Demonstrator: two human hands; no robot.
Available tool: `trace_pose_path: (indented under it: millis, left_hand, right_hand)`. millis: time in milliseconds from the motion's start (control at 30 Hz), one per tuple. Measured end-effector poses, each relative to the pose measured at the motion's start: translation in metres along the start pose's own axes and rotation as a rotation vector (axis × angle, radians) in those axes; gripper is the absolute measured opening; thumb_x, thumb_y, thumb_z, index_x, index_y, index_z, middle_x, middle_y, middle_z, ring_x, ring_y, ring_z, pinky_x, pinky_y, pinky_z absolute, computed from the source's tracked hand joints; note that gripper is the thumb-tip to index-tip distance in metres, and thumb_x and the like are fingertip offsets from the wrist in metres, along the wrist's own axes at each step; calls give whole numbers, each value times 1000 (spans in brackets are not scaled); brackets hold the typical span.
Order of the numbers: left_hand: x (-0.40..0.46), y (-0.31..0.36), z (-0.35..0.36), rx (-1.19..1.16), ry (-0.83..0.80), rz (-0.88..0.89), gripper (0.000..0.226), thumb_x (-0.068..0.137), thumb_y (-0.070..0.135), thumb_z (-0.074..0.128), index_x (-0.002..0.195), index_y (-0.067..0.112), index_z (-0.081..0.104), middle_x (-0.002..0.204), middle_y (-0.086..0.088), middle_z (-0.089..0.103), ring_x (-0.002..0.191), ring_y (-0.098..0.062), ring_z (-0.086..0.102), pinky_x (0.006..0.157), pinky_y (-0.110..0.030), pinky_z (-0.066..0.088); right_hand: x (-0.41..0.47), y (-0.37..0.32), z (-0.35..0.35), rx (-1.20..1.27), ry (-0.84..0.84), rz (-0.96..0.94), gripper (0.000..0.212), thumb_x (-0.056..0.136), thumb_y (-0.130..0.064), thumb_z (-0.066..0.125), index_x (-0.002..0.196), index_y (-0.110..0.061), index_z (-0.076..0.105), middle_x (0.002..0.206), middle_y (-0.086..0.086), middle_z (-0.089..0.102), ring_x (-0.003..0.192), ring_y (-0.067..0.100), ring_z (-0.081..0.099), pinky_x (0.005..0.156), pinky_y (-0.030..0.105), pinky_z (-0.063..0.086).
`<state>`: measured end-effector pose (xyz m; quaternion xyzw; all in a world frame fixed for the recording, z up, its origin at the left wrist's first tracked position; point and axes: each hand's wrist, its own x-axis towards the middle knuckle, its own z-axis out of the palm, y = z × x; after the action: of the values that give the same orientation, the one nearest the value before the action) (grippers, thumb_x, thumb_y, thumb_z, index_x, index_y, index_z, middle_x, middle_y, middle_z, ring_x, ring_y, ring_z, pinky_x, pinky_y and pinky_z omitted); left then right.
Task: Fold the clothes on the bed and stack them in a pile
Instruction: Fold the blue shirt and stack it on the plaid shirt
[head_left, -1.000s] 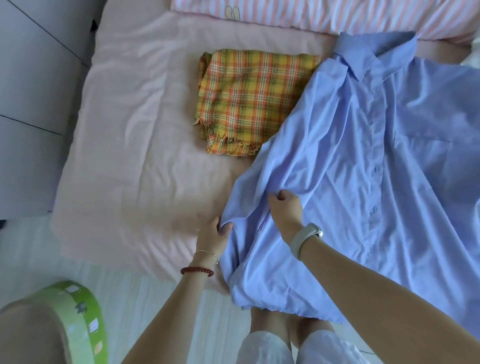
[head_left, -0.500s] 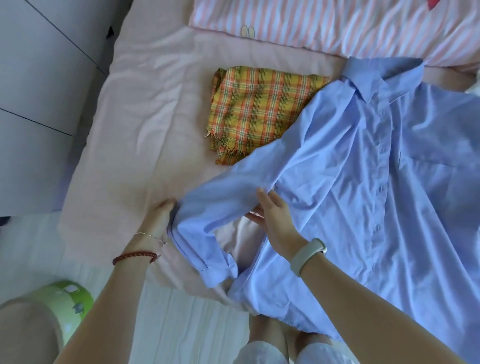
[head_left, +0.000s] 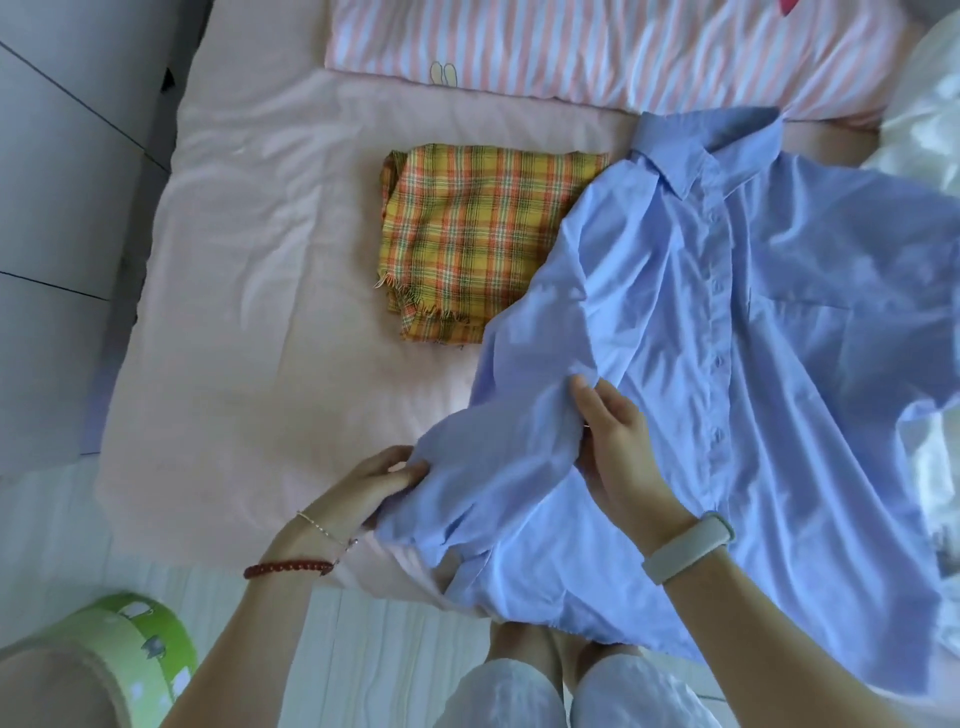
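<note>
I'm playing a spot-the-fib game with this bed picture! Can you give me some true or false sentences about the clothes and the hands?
1. The blue shirt is buttoned up. True.
2. The plaid cloth lies spread out flat, unfolded. False: it is folded, beside the shirt.
3. The left hand holds the shirt's sleeve. True.
4. The right hand rests on the striped pillow. False: it is on the shirt.
5. The bed sheet is green. False: it is pink.
</note>
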<state>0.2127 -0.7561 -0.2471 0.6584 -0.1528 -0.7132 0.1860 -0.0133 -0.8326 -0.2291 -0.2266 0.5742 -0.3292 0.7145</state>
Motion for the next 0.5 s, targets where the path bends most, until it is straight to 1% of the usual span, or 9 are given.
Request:
trace_pose_path:
  millis: [67,100,133,200,233,300,367,433,500]
  left_hand:
    - [0,-2,20,-148,-107,24,24,83,19,58,104,9,64,97,-9,71,89,-18,66,78,-28,51]
    - [1,-2,31,-172,-104,37,24,83,17,58,104,6,64,98,-11,70,90,-20,66,79,-30,51]
    - [2,-2,42,-179,-71,47,22,85,13,57,105,5,63,99,-12,70,90,-21,66,78,-29,52]
    - [4,-1,57,-184,25,61,17,90,6,53,105,4,61,98,-12,69,86,-20,65,72,-26,54]
    - [4,0,61,-207,50,72,15,90,5,52,103,3,60,95,-12,68,83,-20,64,68,-26,54]
    - [1,3,63,-259,46,112,7,89,7,56,95,5,59,89,-10,68,79,-20,64,60,-26,53]
    - [-9,7,63,-285,-48,139,16,82,13,63,97,7,61,89,-7,69,81,-21,65,63,-29,52]
    - [-19,10,69,-262,-178,101,25,79,15,67,102,7,61,92,-9,67,82,-23,65,65,-33,54]
    - [-24,14,86,-222,-244,24,14,83,14,64,91,5,58,83,-11,65,73,-25,66,62,-33,56]
  right_hand:
    - [-2,3,-20,119,-37,109,34,88,-35,57,92,-2,61,94,11,66,86,26,63,71,31,52]
    - [-5,10,-26,132,-54,179,34,86,-34,58,97,-2,64,100,8,70,92,23,67,75,30,54]
    - [-9,19,-29,105,-63,246,31,84,-30,59,99,-2,65,99,7,71,93,20,67,77,30,54]
    - [-18,35,-30,-65,-68,333,15,87,-14,59,88,0,63,84,6,70,82,20,66,77,29,52]
    - [-22,38,-31,-171,-65,328,13,89,-8,58,79,0,61,72,6,66,74,20,62,75,30,50]
    - [-27,32,-36,-301,-46,262,27,91,-4,56,64,-6,55,53,-3,59,57,11,57,66,25,46]
    - [-36,12,-42,-371,-28,173,29,91,-9,57,62,-11,51,51,-10,56,52,2,54,56,16,43]
    - [-44,-15,-53,-476,20,59,27,89,-14,60,64,-13,51,53,-12,52,50,-2,49,50,12,39]
    - [-50,-41,-74,-576,59,-22,25,88,-18,62,65,-17,53,50,-16,53,48,-5,48,45,10,37]
